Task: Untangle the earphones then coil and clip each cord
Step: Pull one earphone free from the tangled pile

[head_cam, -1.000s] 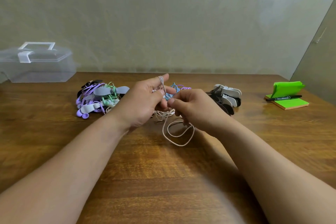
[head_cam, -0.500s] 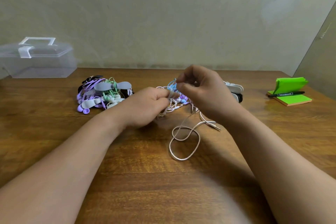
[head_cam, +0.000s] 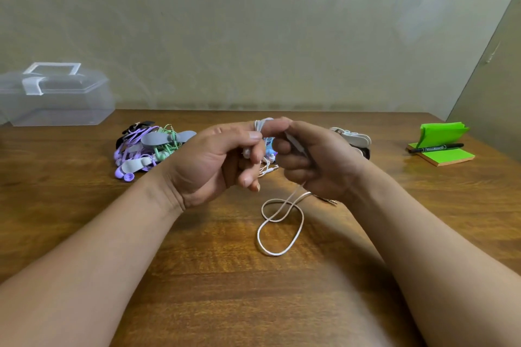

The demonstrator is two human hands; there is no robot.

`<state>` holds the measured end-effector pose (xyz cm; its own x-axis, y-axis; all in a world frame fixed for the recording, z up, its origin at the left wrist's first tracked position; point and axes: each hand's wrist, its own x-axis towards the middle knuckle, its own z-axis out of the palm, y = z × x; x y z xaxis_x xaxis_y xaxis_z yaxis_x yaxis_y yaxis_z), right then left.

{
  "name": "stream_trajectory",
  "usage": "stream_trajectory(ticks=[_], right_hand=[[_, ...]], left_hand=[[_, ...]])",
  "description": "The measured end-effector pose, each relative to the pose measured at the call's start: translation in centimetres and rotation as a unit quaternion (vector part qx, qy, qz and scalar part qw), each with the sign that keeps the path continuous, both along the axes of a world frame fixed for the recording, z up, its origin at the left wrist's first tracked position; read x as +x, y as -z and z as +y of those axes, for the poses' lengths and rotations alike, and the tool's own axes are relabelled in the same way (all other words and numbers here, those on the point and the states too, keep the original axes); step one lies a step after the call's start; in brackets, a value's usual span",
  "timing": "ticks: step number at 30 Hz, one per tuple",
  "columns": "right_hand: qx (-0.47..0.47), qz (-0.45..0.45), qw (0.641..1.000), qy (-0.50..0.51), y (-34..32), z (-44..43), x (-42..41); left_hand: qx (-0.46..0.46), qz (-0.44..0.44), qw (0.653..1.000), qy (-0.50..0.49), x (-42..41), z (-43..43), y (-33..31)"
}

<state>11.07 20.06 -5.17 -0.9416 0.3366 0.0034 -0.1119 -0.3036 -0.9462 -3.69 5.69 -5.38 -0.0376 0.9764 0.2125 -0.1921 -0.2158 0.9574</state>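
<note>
White cord part-wound, not yet clipped

At mid frame the left hand pinches turns of the white cord wound over its fingers. The right hand is curled round the length that drops to a loose loop on the table. The pile of purple and green earphones at left seems already coiled in grey clips, though that is hard to confirm. A blue tangle between the hands and the spare clips behind the right hand are left.
</note>
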Motion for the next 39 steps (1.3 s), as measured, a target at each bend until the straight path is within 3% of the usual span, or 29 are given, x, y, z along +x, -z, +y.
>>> stream_trajectory(ticks=[4,11,17,25,31,33,36,39], right_hand=[[0.050,0.007,0.999,0.008,-0.1,-0.6,-0.1],[0.232,0.014,0.967,0.103,0.5,-1.0,-0.4],[0.431,-0.024,0.883,0.185,1.2,-0.9,-0.8],[0.390,-0.051,0.899,0.190,1.5,0.1,-0.5],[0.249,-0.013,0.963,0.102,1.0,1.0,0.1],[0.222,-0.014,0.969,0.110,1.0,1.5,0.1],[0.253,-0.025,0.952,0.172,1.6,1.3,-0.2],[0.382,-0.046,0.904,0.188,2.4,-0.2,-1.0]], left_hand=[[0.000,-0.068,0.998,-0.007,-0.5,0.3,0.0],[-0.031,-0.059,0.998,0.002,0.1,0.1,-0.1],[-0.078,-0.021,0.995,-0.062,0.4,0.3,-0.1],[-0.079,-0.055,0.990,-0.102,1.0,0.7,0.0],[-0.075,-0.021,0.996,-0.054,0.4,0.3,0.3],[-0.064,-0.034,0.996,-0.050,0.3,0.3,0.2],[-0.057,-0.038,0.996,-0.058,0.5,0.4,0.2],[-0.051,-0.036,0.993,-0.101,0.8,0.8,0.6]])
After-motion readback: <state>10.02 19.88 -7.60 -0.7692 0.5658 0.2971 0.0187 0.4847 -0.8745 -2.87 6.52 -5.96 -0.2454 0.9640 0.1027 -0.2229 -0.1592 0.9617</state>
